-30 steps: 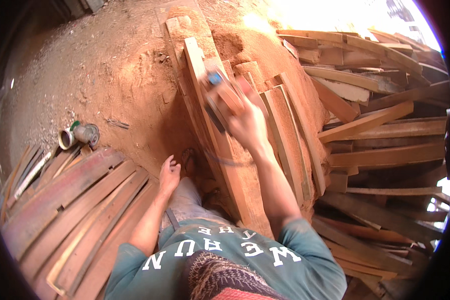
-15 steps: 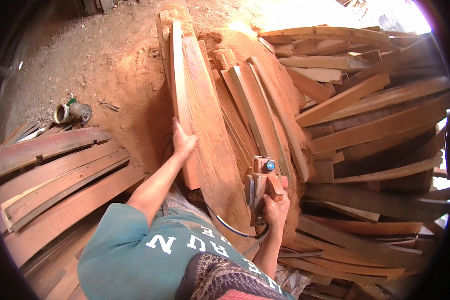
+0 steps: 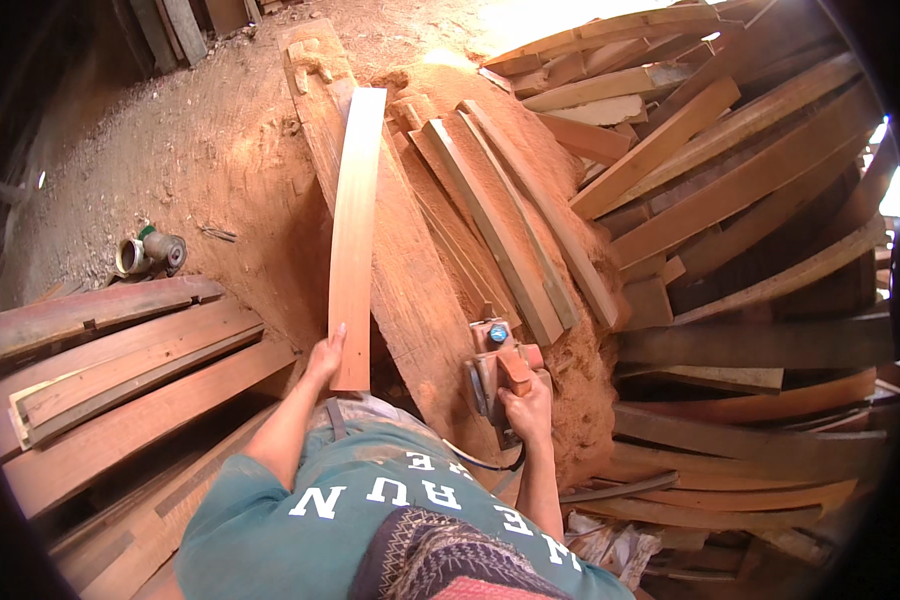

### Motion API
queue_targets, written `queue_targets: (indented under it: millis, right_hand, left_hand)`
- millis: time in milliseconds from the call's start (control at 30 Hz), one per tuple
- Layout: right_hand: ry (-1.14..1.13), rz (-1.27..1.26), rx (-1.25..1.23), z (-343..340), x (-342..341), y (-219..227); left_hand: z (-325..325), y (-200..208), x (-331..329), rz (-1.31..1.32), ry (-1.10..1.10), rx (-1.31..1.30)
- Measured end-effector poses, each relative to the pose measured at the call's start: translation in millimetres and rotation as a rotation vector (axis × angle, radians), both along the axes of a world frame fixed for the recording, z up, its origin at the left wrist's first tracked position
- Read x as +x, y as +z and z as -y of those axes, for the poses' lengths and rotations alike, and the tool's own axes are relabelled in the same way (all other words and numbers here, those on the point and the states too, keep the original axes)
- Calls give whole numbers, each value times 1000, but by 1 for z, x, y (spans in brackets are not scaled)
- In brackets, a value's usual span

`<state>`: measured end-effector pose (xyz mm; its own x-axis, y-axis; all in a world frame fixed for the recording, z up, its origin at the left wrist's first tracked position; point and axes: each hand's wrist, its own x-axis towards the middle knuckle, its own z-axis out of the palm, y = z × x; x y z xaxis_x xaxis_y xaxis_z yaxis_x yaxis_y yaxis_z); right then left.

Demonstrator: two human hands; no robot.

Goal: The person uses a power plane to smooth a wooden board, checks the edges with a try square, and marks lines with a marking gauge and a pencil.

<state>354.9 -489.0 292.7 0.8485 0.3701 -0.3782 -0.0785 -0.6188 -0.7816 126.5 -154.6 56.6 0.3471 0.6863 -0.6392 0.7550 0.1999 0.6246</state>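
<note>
A long, smooth, pale board [image 3: 355, 230] is held at its near end in the centre-left of the frame, running from there up toward the upper middle, lifted above a broad rough plank [image 3: 410, 290] that lies beneath it. The board's upper face looks clean and even in colour, so the planing of that face is judged largely done; whether its other faces have been worked cannot be told.

The left hand [image 3: 323, 358] is closed around the board's near end, thumb along the left edge, the other fingers hidden under the wood. The right hand [image 3: 530, 405] is wrapped tight on the handle of an electric hand planer [image 3: 498, 365], just right of centre and low in the frame; the tool is held off the board, resting near the edge of the rough plank, its cable [image 3: 480, 462] trailing back toward the body.

A large heap of rough, darker boards [image 3: 730, 200] is seen across the right half, apparently still to be worked. A stack of curved planks [image 3: 120, 370] lies at the lower left. A small metal fitting [image 3: 150, 250] sits on the sawdust-covered ground [image 3: 200, 140] in the upper left.
</note>
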Motion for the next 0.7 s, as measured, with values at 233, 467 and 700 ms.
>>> queue_targets:
  millis: [233,467,700]
  right_hand:
    - [229,-13,-11,3,-24,-53]
    - [285,-14,6,31,-43,-80]
    - [235,-50,127,49,-50,-100]
  left_hand:
    - [55,21,35,315,270,-223]
    - [33,240,109,945,292,-810]
    - [-36,348,142,1214,319,-840]
